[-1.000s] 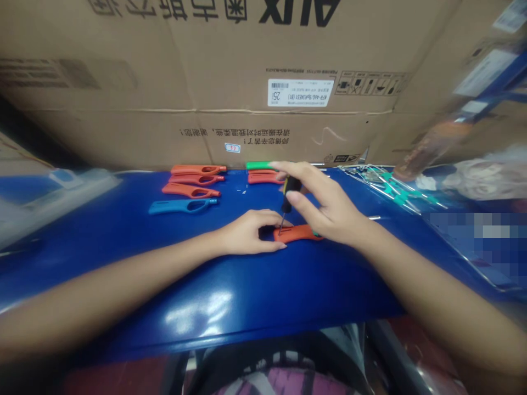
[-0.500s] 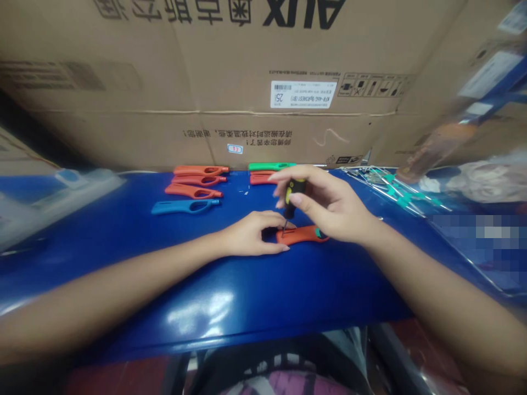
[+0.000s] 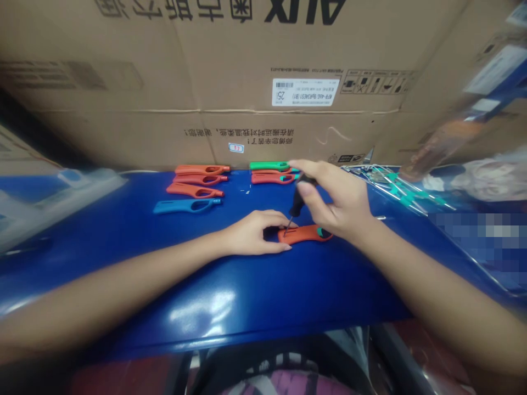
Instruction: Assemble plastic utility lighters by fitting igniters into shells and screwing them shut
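The long, curved, orange plastic casing [image 3: 302, 235] was laid on the glossy blue tabletop [image 3: 247, 296], its axis running left to right — just right of the left hand [image 3: 251, 234], by whose thumb and fingers its left end was pinched. The slim, black-handled screwdriver [image 3: 297, 205] was grasped by the right hand [image 3: 340, 197], above, its tip slanted down-left to that end. On the brown cardboard box [image 3: 230, 60] inverted black lettering [image 3: 312, 11], "AUX", was printed; "25" was borne by the white paper label [image 3: 305, 92].
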`<action>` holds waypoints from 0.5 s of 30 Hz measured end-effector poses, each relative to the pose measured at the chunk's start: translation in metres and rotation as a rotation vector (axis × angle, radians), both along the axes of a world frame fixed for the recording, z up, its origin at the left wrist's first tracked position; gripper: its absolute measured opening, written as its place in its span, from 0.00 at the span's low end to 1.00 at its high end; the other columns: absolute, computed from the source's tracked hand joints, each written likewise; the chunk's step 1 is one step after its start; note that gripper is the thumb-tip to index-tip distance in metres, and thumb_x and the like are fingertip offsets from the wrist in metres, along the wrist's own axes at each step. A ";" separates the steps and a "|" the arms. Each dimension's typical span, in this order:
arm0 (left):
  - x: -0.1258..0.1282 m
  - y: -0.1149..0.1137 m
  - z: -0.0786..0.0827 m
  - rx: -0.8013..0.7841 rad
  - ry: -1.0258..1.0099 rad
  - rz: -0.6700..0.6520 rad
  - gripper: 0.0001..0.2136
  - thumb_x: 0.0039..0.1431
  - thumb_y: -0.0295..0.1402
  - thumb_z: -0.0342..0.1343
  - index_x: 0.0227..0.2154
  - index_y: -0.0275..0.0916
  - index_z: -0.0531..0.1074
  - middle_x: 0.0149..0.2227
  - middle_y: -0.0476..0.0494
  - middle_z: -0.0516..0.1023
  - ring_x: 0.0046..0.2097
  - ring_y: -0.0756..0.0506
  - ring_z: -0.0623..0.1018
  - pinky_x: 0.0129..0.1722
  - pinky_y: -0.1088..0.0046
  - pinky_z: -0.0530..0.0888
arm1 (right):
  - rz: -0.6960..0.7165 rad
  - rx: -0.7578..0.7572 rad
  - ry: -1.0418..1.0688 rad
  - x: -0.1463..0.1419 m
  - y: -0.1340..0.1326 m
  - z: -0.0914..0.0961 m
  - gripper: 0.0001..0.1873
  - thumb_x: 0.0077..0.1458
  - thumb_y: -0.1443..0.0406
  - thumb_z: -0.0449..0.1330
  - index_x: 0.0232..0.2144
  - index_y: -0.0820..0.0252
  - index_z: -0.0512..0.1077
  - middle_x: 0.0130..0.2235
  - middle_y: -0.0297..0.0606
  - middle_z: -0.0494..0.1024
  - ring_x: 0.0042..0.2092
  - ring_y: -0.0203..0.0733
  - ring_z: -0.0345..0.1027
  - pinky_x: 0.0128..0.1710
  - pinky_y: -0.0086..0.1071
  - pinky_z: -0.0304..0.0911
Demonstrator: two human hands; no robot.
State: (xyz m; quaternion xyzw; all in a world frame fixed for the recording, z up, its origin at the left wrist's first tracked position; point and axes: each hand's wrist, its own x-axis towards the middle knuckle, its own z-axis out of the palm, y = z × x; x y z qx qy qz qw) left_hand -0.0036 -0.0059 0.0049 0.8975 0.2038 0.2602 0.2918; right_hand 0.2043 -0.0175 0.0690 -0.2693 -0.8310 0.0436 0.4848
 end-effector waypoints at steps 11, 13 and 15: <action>-0.001 0.001 -0.005 0.006 -0.035 -0.001 0.17 0.58 0.38 0.66 0.48 0.37 0.78 0.47 0.38 0.81 0.49 0.41 0.80 0.52 0.65 0.75 | 0.064 0.132 -0.063 0.003 -0.004 -0.005 0.15 0.66 0.58 0.56 0.52 0.53 0.74 0.44 0.42 0.79 0.43 0.46 0.75 0.45 0.42 0.74; -0.001 0.002 -0.004 -0.002 -0.021 -0.015 0.18 0.58 0.37 0.66 0.51 0.37 0.77 0.47 0.38 0.81 0.49 0.41 0.80 0.53 0.65 0.75 | 0.171 -0.045 -0.042 0.001 -0.006 -0.003 0.18 0.70 0.61 0.48 0.57 0.54 0.70 0.50 0.44 0.78 0.45 0.44 0.75 0.45 0.41 0.74; -0.001 0.002 -0.004 -0.008 -0.012 -0.017 0.19 0.58 0.37 0.65 0.51 0.38 0.77 0.47 0.39 0.81 0.49 0.41 0.80 0.53 0.64 0.74 | 0.244 -0.188 0.001 -0.001 -0.007 -0.001 0.18 0.70 0.61 0.49 0.57 0.55 0.69 0.49 0.44 0.78 0.44 0.42 0.75 0.43 0.38 0.75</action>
